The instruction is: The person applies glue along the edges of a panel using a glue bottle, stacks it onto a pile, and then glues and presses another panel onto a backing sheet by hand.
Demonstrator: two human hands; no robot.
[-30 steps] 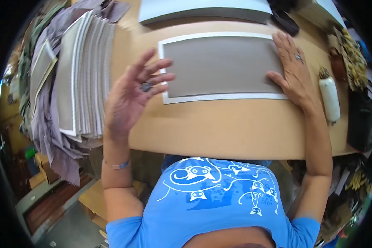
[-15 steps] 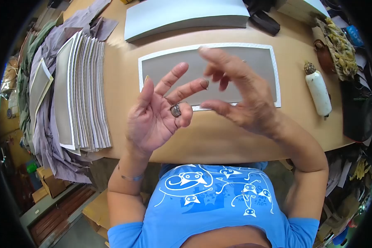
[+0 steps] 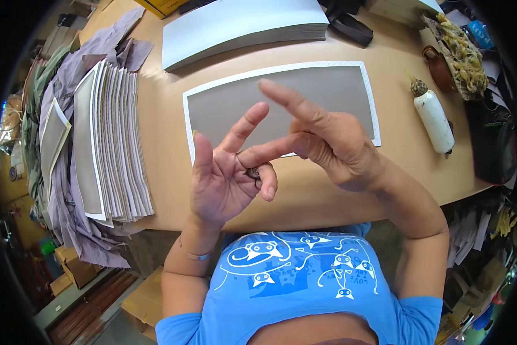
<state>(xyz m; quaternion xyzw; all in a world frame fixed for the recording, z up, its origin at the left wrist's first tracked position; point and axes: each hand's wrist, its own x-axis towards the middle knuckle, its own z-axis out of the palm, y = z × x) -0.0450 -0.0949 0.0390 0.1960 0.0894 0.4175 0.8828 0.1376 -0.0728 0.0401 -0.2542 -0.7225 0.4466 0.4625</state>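
Note:
My left hand [image 3: 224, 181] is turned palm up above the front part of the table, its fingers spread and a dark ring on one of them. Reaching over from the right, my right hand [image 3: 342, 144] pinches the tip of one left finger between its thumb and curled fingers, while its index finger points outward. Behind both hands a grey panel with a white textured border [image 3: 230, 109] lies flat on the table. The hands partly cover its lower edge.
Several white-edged grey panels [image 3: 89, 144] stand stacked at left on mauve cloth [image 3: 63, 213]. A thick pile of white sheets [image 3: 241, 23] lies at the back of the wooden table [image 3: 241, 213]. At right are a white bottle [image 3: 434, 123] and a brown pot [image 3: 439, 66].
My right hand has closed on a finger of my left hand; before, the two were apart. The view has shifted slightly, and the panel and piles lie as before.

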